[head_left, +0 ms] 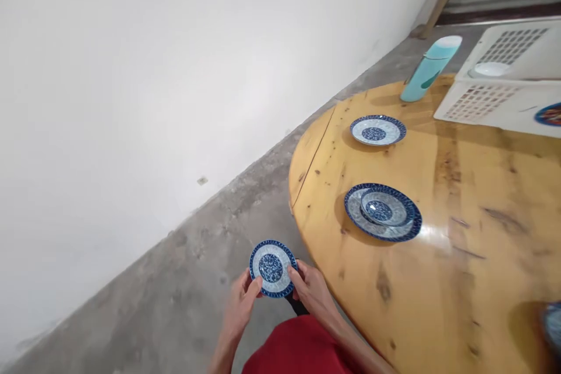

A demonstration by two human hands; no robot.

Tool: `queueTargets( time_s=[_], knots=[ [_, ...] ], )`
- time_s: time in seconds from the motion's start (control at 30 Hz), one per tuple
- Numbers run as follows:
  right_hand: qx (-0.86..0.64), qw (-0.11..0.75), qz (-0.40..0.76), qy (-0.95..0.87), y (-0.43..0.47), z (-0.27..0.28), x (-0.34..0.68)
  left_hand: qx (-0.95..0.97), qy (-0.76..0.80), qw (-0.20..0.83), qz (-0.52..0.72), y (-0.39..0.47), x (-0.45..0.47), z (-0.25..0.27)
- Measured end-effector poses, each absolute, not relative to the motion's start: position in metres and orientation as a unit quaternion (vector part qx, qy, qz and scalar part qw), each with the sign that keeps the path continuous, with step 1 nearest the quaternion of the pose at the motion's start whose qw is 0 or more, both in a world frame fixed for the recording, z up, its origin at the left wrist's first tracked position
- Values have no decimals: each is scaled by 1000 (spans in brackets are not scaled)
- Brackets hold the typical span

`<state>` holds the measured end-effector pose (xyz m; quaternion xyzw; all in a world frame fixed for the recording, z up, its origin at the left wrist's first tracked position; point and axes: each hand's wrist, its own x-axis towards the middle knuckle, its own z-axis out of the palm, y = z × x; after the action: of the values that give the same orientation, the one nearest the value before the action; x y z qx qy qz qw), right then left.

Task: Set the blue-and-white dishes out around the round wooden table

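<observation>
Beyond the tabletop's left edge, over the concrete floor [184, 280], you hold a small blue plate [272, 267] level: left hand [240, 304] and right hand [312, 291] each pinch its rim. Near that edge sit 2 stacked dishes [382, 211], farther along 1 plate [377, 130].

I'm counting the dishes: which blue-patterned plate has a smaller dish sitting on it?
The middle plate on the table; the far plate and the one in both hands are bare.

Probably a plain home dining corner: round wooden table [460, 234], patterned plates [382, 210], bare concrete floor [184, 280].
</observation>
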<state>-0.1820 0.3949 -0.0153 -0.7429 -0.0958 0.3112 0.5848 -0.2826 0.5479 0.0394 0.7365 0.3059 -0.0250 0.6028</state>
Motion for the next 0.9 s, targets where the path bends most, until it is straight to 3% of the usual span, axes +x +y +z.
queueTargets(
  time_s=[0.3,0.6,0.9],
  knots=[
    [-752,634,179,-7,430,-12,-65,773,206,593,-92,602,-122,38],
    [-796,589,60,122,399,2,-6,754,58,627,-186,586,12,43],
    [-783,530,-44,321,379,14,87,738,-148,565,-336,550,194,32]
  ],
)
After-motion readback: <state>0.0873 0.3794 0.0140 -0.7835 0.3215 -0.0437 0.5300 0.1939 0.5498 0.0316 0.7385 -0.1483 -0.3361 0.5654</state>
